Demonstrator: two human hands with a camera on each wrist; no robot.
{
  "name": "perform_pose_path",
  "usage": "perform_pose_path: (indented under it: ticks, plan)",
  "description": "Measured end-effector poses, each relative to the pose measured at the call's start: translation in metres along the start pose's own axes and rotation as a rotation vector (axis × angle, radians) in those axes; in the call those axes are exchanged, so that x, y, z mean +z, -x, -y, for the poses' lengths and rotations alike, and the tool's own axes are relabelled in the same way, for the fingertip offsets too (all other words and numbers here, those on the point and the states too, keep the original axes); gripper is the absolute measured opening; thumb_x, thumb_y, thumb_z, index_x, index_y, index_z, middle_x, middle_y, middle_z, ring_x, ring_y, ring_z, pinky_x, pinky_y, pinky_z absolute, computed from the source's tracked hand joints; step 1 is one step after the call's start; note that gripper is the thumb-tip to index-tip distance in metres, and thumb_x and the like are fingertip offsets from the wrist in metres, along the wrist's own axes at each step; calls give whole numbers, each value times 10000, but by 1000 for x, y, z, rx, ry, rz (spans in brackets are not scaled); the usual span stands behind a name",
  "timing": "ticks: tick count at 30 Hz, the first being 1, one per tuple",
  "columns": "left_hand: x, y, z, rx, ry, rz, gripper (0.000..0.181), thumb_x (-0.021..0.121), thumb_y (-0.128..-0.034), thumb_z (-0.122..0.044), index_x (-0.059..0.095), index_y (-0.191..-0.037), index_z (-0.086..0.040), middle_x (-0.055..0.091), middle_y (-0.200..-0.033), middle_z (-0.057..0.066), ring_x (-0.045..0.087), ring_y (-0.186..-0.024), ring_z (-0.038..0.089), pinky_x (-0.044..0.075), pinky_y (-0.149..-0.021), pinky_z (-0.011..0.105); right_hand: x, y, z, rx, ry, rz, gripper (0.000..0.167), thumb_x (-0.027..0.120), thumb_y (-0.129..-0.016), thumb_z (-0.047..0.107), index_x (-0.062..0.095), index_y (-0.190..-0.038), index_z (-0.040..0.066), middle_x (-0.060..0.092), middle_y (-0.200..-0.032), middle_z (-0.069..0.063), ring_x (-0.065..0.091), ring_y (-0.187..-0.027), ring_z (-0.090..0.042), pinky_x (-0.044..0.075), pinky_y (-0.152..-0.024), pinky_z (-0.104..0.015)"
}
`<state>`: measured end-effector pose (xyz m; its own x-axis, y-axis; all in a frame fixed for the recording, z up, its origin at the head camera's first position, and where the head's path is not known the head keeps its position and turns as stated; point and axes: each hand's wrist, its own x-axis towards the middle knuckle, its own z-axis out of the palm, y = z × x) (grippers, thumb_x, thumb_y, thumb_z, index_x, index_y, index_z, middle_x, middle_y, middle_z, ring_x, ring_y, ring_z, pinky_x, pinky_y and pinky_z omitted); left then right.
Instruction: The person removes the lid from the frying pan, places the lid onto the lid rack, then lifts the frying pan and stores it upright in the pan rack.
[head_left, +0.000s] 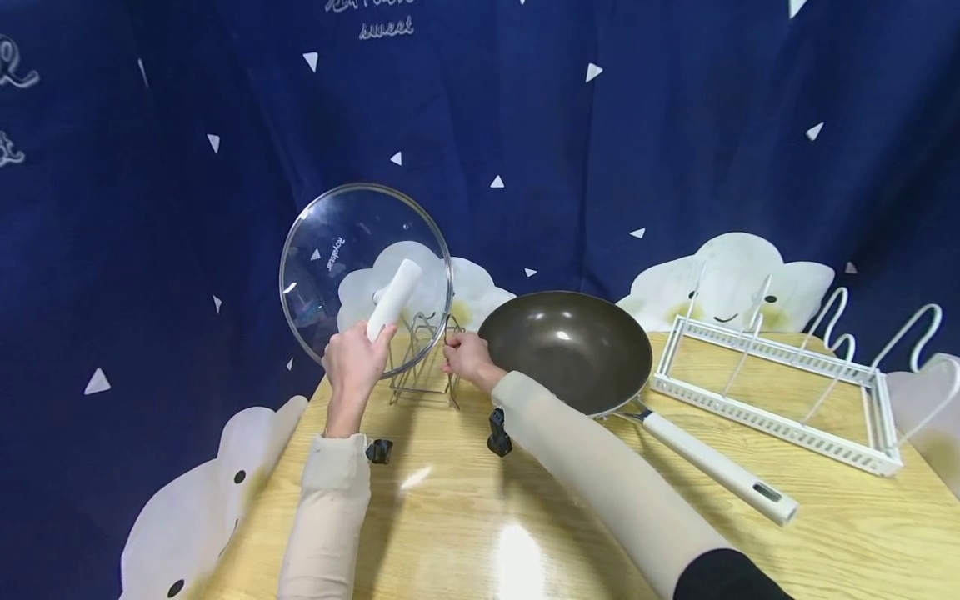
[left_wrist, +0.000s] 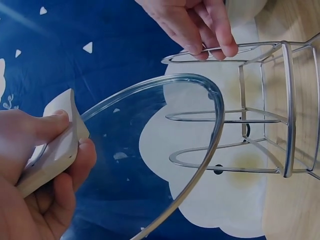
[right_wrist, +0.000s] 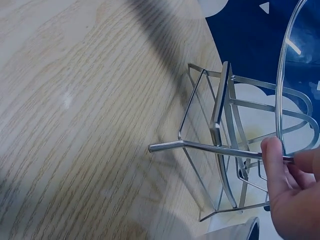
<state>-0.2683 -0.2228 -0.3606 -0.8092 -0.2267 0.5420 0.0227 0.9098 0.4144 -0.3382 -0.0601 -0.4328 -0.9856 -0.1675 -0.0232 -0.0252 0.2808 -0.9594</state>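
Note:
My left hand (head_left: 356,365) grips the white handle (head_left: 395,298) of a round glass pot lid (head_left: 352,242) with a metal rim, held up on its edge. In the left wrist view the lid's rim overlaps the loops of a small metal wire rack (left_wrist: 286,110); whether they touch I cannot tell. My right hand (head_left: 468,360) pinches the rack's end loop between thumb and fingers, seen closely in the right wrist view. The rack (right_wrist: 222,110) stands on the wooden table. Just right of that hand sits a dark wok (head_left: 566,350) with a white handle (head_left: 720,467).
A white rack (head_left: 772,429) with upright curved wires stands on the table's right side. Behind the wooden table (head_left: 450,517) hangs a dark blue curtain (head_left: 510,108) printed with white triangles and clouds. The wok's handle points toward the front right.

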Motion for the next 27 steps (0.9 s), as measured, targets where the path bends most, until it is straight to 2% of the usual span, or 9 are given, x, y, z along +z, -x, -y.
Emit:
perform_pose_path:
  ticks: [3, 9, 11, 13, 18, 21, 24, 27]
  plan:
    - [1, 0, 0, 4, -3, 17, 439, 646, -860, -445, 607, -744, -23, 610, -656, 178, 562, -549, 368, 414, -435, 449, -2, -1, 0, -11, 18, 13, 191, 500, -955, 39, 603, -1076, -67, 628, -990, -215, 664, -823, -331, 568, -714, -353]
    - [2, 2, -1, -3, 15, 32, 427, 666, -849, -431, 607, -745, -21, 617, -669, 186, 570, -570, 376, 427, -453, 462, -4, -2, -1, -24, 93, 9, 141, 540, -947, 68, 634, -998, -24, 643, -899, -157, 668, -788, -317, 540, -585, -232]
    - [1, 2, -2, -5, 15, 37, 431, 664, -849, -437, 602, -737, -25, 615, -664, 181, 567, -564, 367, 429, -452, 454, -5, -2, -1, -24, 105, 10, 121, 546, -948, 74, 630, -970, -11, 644, -907, -169, 668, -762, -306, 540, -581, -239]
    - [0, 2, -2, -8, 9, 49, 438, 658, -853, -444, 599, -734, -27, 614, -661, 177, 564, -561, 357, 429, -452, 446, -5, -2, -1, -20, 92, 22, 136, 541, -952, 71, 623, -994, -29, 635, -924, -187, 652, -694, -278, 560, -631, -307]
    - [1, 1, -2, -22, -15, 87, 438, 659, -846, -460, 593, -725, -44, 609, -657, 161, 564, -568, 350, 429, -459, 442, -4, -2, 1, -15, 76, 17, 154, 529, -954, 67, 617, -1020, -42, 618, -874, -140, 643, -660, -253, 568, -698, -385]
    - [4, 0, -1, -15, -34, 113, 438, 662, -841, -464, 587, -718, -50, 599, -648, 152, 563, -569, 350, 428, -463, 447, -4, -1, 1, -7, 80, 9, 149, 522, -955, 72, 614, -1024, -23, 607, -877, -118, 669, -760, -317, 570, -696, -368]
    - [7, 1, 0, -7, -44, 136, 430, 664, -839, -461, 592, -719, -54, 592, -645, 141, 561, -573, 342, 429, -470, 447, -5, -2, 0, -4, 87, 17, 182, 505, -961, 77, 609, -1068, -26, 604, -908, -123, 667, -805, -342, 566, -717, -382]
    - [9, 1, 1, -5, -50, 151, 422, 664, -840, -458, 596, -721, -59, 591, -652, 137, 567, -587, 343, 432, -480, 452, -5, -2, -1, -14, 109, 20, 212, 494, -965, 86, 607, -1096, -35, 613, -921, -122, 667, -815, -337, 566, -671, -335]
